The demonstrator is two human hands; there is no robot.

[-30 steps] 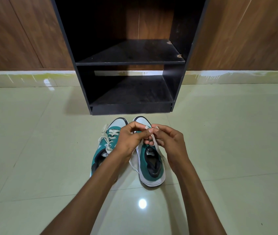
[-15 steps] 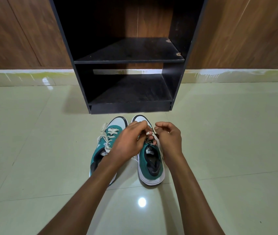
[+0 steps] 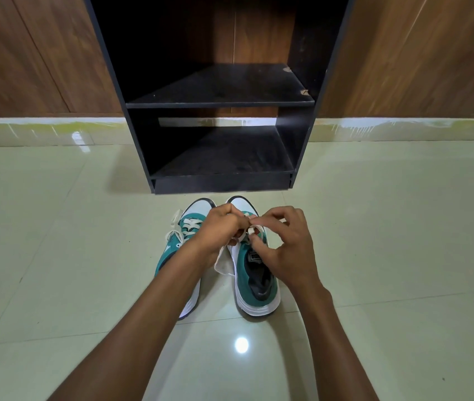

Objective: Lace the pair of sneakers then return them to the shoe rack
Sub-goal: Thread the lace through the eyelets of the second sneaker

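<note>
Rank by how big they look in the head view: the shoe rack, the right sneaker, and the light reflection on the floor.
1. Shoe rack, by far the largest, though cut off at the top.
2. Right sneaker, partly covered by both hands.
3. Light reflection, a small bright spot on the floor tiles.

1. I see a glossy pale tiled floor.
2. A black shoe rack stands on it against the wooden wall.
3. Two green-and-white sneakers sit side by side just before it: left sneaker, right sneaker.
</note>
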